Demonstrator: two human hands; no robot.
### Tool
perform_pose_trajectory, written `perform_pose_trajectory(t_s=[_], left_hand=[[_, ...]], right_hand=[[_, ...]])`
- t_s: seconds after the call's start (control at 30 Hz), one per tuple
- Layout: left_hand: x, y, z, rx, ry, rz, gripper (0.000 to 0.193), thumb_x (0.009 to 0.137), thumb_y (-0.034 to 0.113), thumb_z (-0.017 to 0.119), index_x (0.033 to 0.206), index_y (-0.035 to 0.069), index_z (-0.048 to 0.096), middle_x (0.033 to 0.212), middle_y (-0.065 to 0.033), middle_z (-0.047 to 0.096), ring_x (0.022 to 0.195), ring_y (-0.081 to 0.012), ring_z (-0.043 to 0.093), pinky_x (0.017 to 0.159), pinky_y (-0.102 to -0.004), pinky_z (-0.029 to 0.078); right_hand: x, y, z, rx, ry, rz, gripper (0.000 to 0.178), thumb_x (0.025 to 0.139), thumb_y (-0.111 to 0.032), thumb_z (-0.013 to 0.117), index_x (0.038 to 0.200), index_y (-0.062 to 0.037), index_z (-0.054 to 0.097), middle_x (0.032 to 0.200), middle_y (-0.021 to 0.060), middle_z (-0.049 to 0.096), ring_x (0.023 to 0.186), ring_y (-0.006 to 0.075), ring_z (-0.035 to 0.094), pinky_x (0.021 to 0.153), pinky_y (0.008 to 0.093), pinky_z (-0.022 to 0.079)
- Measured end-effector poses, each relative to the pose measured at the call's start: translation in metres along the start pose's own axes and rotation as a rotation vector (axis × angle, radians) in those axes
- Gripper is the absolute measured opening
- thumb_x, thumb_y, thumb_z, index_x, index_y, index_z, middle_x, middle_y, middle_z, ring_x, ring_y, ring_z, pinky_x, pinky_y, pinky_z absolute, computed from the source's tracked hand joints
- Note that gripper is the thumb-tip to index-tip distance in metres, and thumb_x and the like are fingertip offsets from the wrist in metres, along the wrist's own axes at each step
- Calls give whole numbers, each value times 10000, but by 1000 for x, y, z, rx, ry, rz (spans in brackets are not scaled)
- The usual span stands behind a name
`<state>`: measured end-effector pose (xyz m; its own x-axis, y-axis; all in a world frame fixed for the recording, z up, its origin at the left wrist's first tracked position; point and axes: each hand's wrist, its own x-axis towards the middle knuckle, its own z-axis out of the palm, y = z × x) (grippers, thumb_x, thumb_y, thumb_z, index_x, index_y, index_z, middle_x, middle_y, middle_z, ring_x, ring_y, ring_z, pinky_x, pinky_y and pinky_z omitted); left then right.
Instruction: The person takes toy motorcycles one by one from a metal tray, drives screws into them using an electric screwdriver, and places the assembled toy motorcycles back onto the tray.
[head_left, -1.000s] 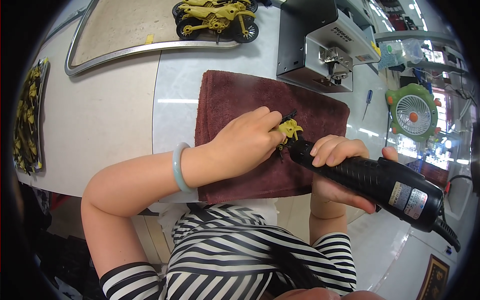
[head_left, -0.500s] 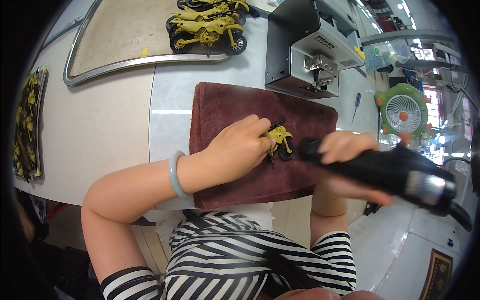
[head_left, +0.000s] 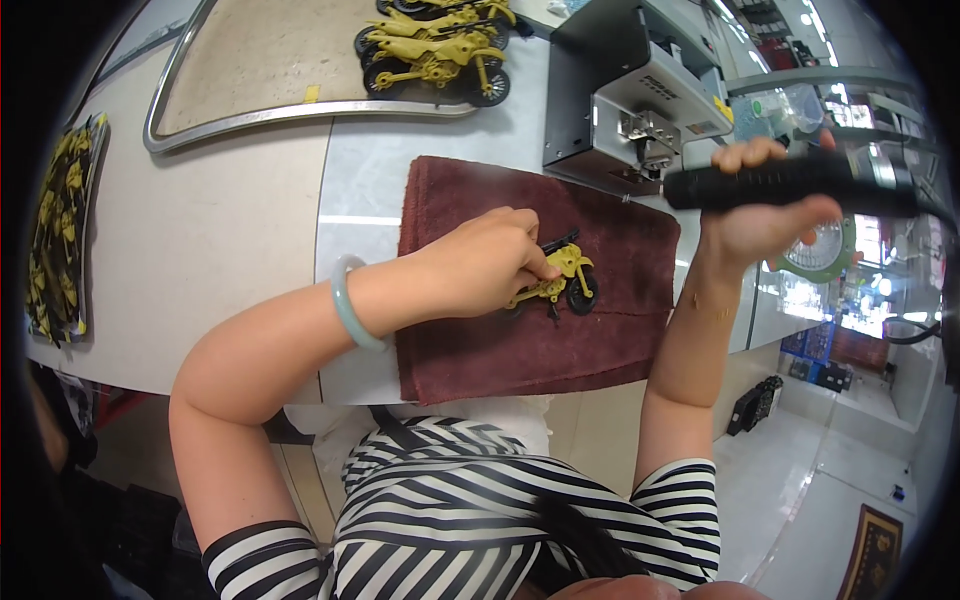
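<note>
A small yellow and black toy motorcycle [head_left: 575,266] lies on a folded maroon towel [head_left: 480,355]. My left hand [head_left: 490,265] is closed on its upper body; the fingers hide part of its rear, while the front wheel shows. Off to the right, my right hand [head_left: 760,228] wraps round a black electric screwdriver [head_left: 790,185], raised and held roughly level. Its nose points left, in front of a dark box-shaped machine with a metal front mechanism [head_left: 645,140]. Something thin and silvery shows ahead of the nose, too small to make out clearly.
At the far side, several yellow toy motorcycles [head_left: 440,65] stand by the metal-rimmed tray [head_left: 300,112]. A tray of yellow and black parts [head_left: 68,230] sits at the far left. Behind my right wrist is a green fan [head_left: 822,262], partly covered.
My right hand has lifted the screwdriver up and away from the motorcycle, over to the machine's front. My left hand stays on the motorcycle. The whole view has shifted slightly.
</note>
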<state>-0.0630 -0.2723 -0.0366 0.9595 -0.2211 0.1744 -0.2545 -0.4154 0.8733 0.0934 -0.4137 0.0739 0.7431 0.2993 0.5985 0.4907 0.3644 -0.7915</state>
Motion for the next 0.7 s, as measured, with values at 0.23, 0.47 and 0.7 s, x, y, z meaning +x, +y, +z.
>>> perform_pose_trajectory(t_s=[0.23, 0.47, 0.7], left_hand=[[4, -7, 4, 6, -1, 62, 166, 751, 96, 645, 910, 109, 693, 795, -98, 509, 798, -268, 498, 707, -353, 415], [0, -7, 4, 30, -2, 68, 207, 714, 78, 654, 915, 107, 693, 813, -100, 525, 830, -274, 506, 731, -342, 425], [-1, -3, 4, 52, 0, 50, 224, 706, 59, 653, 922, 106, 690, 827, -103, 530, 837, -273, 506, 738, -335, 432]], right_hand=[[-105, -45, 49, 310, -234, 6, 832, 764, -743, 311, 1324, -128, 273, 695, 155, 531, 553, 265, 518, 606, 390, 468], [-117, -37, 54, 311, -299, 61, 734, 790, -650, 377, 1261, -93, 297, 740, 174, 537, 602, 279, 533, 644, 401, 467], [-119, -35, 52, 282, -369, 107, 626, 821, -542, 455, 1189, -53, 326, 792, 196, 545, 658, 296, 551, 687, 414, 465]])
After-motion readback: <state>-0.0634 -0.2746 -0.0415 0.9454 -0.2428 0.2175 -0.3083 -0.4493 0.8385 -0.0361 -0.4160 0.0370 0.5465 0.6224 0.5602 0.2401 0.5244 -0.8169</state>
